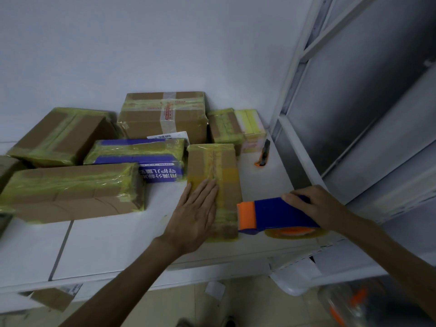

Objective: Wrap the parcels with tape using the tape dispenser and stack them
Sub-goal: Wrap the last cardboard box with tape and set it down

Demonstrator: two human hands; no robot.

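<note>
In the middle of the frame the left hand (195, 213) lies flat on a small box (215, 171) while the right hand (311, 204) holds the tape dispenser (276, 215) at its side, and the other taped boxes (70, 192) to the left look not yet stacked.

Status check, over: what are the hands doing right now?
Left hand flat on parcel. Right hand grips tape dispenser at parcel's side. Utility knife lies apart.
</note>
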